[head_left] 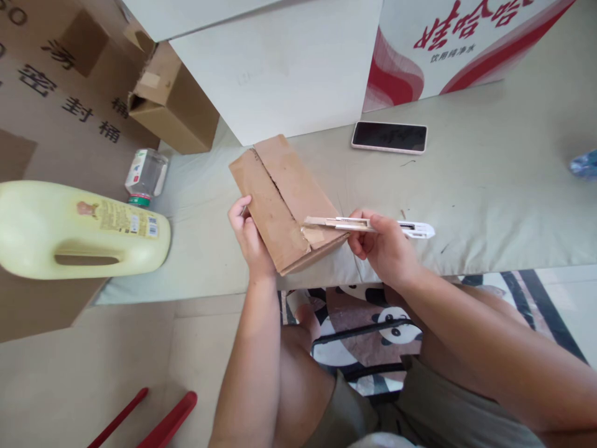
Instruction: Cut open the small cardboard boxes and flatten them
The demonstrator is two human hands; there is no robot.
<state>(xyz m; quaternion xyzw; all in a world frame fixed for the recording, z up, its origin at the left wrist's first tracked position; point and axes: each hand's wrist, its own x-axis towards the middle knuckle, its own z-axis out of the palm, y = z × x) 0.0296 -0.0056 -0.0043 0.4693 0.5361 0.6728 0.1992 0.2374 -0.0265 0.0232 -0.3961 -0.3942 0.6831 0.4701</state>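
A small brown cardboard box (289, 193) rests tilted on the cloth-covered surface in front of me, a seam running along its top. My left hand (254, 242) grips the box by its left side, fingertips on the edge and the rest partly hidden behind it. In my right hand (385, 246) is a white box cutter (420, 230), its blade extended to the left. The blade tip lies at the near end of the top seam, where the cardboard looks torn. Whether the tip is inside the cardboard I cannot tell.
A phone (389, 137) lies behind the box. White cartons (289, 74) stand at the back. To the left are a yellow jug (140, 249), a clear plastic bottle (146, 177) and another brown box (180, 112). Red handles (168, 423) show at lower left.
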